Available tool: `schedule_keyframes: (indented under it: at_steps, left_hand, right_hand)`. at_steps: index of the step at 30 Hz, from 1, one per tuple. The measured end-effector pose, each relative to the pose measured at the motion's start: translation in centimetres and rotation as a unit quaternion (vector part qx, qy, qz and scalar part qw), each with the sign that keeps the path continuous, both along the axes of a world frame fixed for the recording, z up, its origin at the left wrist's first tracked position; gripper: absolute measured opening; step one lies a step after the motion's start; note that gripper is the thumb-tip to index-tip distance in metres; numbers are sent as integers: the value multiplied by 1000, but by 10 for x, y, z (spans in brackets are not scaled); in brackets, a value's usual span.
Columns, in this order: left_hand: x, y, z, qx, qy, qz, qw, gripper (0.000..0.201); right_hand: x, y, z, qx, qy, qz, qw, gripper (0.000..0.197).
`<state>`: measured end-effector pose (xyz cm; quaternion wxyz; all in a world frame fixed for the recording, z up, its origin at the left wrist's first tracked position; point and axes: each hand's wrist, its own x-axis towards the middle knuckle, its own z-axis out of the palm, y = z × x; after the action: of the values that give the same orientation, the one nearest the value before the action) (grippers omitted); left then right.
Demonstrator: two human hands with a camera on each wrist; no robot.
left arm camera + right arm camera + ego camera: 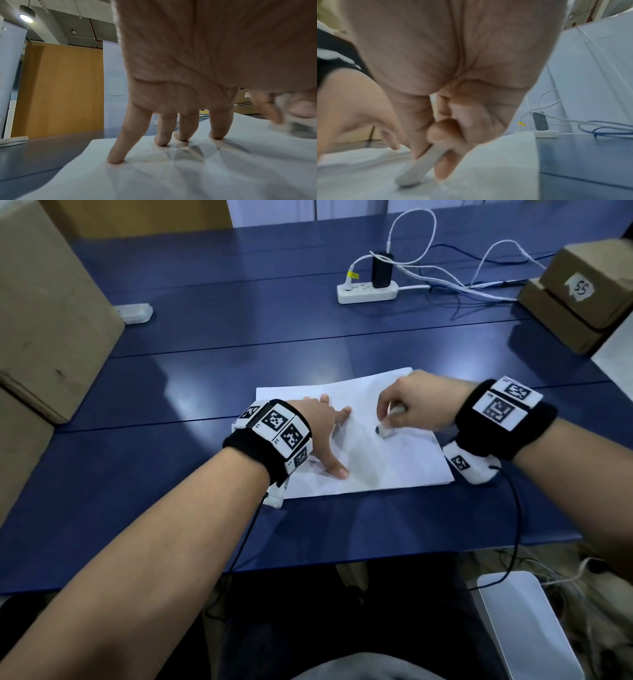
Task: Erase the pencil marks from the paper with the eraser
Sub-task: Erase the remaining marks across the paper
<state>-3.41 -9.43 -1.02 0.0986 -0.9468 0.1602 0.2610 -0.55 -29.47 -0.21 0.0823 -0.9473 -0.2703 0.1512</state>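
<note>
A white sheet of paper (380, 463) lies on the blue table (205, 337) in front of me. My left hand (322, 436) presses flat on the sheet's left part, fingers (116, 154) spread and straight on the paper (171, 175). My right hand (407, 405) pinches a white eraser (385, 429) with a darkened tip, its end touching the paper right of centre. In the right wrist view the eraser (416, 170) sticks out between thumb and fingers onto the paper (496, 162); the image is blurred. No pencil marks are plainly visible.
A white power strip (366, 291) with a black charger and white cables sits at the far middle. Cardboard boxes stand at the left (44, 313) and far right (582, 292). A small white device (135, 312) lies at the far left. Wrist-camera cables hang over the table's near edge.
</note>
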Motion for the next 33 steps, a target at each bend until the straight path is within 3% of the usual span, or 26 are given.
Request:
schedule_keyframes:
  at_steps: [2,6,8,10,14,16,22,25,29,31,33]
  left_hand:
    - [0,-1,1,1,3,1,1000,129]
    - [0,-1,0,5,0,-7,1000,131]
    - [1,-2,0,6,-3,-15,1000,130]
    - [1,-3,0,6,-7,-24,1000,130]
    - [2,-3,0,5,-8,-30,999,129]
    - [3,-3,-1,2,-5,-32,999,131]
    - [6,-1,-6,-5,-1,-29,1000,134]
    - [7,-2,-5,-6,-4,-30,1000,133]
    - [7,-1,-6,-9,2,-28,1000,133]
    - [8,-1,-7,-9,4,-26,1000,134]
    - [7,0,-8,-14,3,-26,1000,134]
  right_hand:
    - [3,-3,-1,9,-23,-11,1000,10]
    - [-23,-2,3,-8,112,68,991,7]
    - [-32,-2,4,-23,140,85,986,6]
    - [-27,-2,5,-13,126,67,990,4]
    - [1,-1,-1,19,-16,-56,998,10]
    - [4,-2,-4,23,-33,-72,997,11]
    - [-23,-1,3,-18,151,80,985,6]
    - [-14,-1,2,-17,85,65,994,8]
    - [6,-4,-2,1,-42,-34,999,15]
    - [3,-7,-3,8,-41,-33,999,15]
    - [-9,-7,0,4,18,12,1000,9]
